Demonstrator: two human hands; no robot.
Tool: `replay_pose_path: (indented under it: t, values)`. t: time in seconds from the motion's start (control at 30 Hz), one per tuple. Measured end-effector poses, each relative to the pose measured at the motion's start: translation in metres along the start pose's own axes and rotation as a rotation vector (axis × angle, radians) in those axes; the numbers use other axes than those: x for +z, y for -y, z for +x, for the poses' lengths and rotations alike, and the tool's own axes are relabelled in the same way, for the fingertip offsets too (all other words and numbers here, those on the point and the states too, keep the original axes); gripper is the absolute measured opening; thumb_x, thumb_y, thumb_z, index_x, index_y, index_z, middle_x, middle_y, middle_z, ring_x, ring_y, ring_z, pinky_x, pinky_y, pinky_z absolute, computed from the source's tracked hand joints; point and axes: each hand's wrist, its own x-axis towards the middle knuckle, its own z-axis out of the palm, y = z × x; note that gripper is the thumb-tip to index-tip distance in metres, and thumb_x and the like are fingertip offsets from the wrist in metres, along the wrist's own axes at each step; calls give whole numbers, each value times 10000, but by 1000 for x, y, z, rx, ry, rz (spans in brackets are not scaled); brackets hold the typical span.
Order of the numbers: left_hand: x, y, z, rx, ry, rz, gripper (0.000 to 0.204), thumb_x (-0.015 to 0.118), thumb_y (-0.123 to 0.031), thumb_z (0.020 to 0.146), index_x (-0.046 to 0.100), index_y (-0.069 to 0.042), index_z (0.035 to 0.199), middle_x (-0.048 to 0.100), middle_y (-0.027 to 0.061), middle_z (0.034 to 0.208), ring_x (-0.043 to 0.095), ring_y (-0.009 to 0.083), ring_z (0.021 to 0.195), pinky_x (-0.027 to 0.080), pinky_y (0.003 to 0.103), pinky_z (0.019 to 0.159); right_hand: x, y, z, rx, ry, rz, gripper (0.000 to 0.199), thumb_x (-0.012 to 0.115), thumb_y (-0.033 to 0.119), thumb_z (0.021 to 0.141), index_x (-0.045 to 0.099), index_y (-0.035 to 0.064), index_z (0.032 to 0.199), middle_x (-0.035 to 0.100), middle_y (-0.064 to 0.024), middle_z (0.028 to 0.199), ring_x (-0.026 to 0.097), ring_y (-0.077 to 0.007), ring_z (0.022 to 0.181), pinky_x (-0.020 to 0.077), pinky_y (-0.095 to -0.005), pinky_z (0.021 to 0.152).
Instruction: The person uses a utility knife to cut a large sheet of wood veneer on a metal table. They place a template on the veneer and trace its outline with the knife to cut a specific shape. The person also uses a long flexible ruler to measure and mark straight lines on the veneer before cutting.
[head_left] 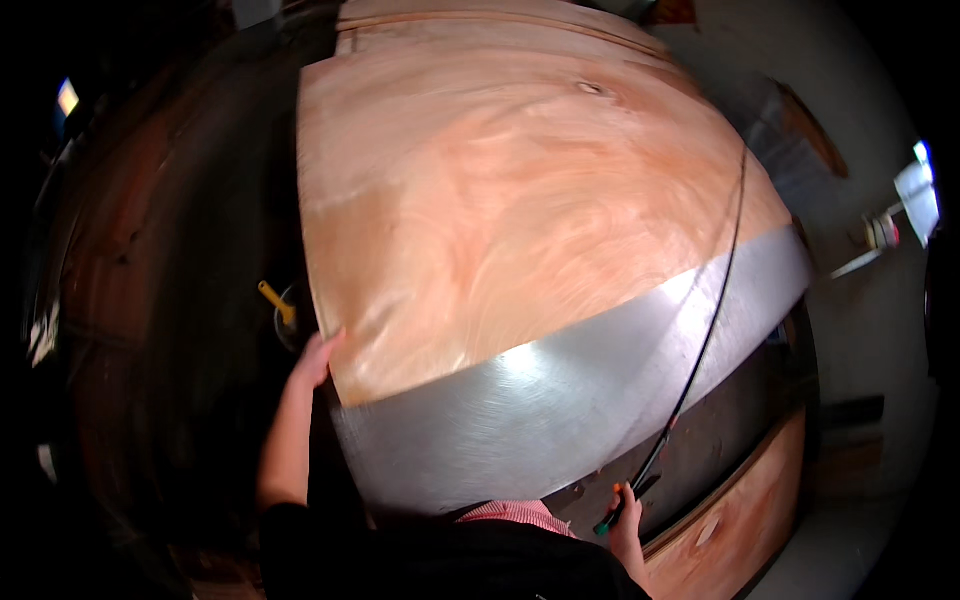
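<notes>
A large sheet of plywood [480, 200], pale orange with swirling grain, lies on a shiny metal surface [450, 440]. At the sheet's near left corner my left hand [318, 360] is closed on its edge, with the thumb over the top. Low on the right, my right hand [625, 518] is wrapped round the green and orange end of a tool with a long, thin black shaft or hose [708, 330]. That black line curves up across the metal and over the plywood's right side. The exact kind of tool cannot be made out.
A yellow-handled tool [278, 300] stands in a round container left of the sheet. Another wooden panel [735, 520] is at the lower right, and more boards [490, 25] lie beyond the far edge. The left side is dark.
</notes>
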Motion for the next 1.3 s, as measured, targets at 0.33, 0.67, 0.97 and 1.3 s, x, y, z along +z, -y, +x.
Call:
replay_pose_path:
  t: [0.33, 0.67, 0.97, 1.3]
  values:
    - [90, 174, -159, -707, 505, 296, 352, 438, -313, 833, 508, -13, 1003, 602, 137, 810, 586, 189, 711, 447, 264, 590, 34, 18, 10, 118, 258, 286, 313, 395, 304, 852, 499, 16, 916, 446, -8, 595, 424, -112, 520, 369, -236, 507]
    - [97, 240, -196, -667, 481, 281, 334, 456, -264, 823, 514, 31, 968, 594, 137, 863, 577, 205, 790, 455, 298, 671, 116, -10, 49, -53, 726, -441, 325, 348, 296, 872, 487, 45, 1024, 574, -50, 735, 563, -128, 681, 442, -254, 581]
    - [137, 172, -173, -349, -48, -341, 378, 474, -280, 776, 477, -19, 1051, 542, 97, 1028, 548, 232, 881, 452, 336, 747, 46, 26, 41, -445, 946, -554, 234, 397, 208, 857, 513, 78, 1012, 554, -40, 661, 530, -96, 612, 432, -246, 588]
    - [282, 193, -140, -88, -253, -439, 614, 247, -551, 811, 451, -40, 1083, 545, 117, 953, 518, 173, 702, 431, 243, 556, -151, 41, 137, -255, 651, -482, 262, 398, 222, 858, 478, 39, 1029, 544, -25, 683, 518, -103, 626, 424, -236, 594]
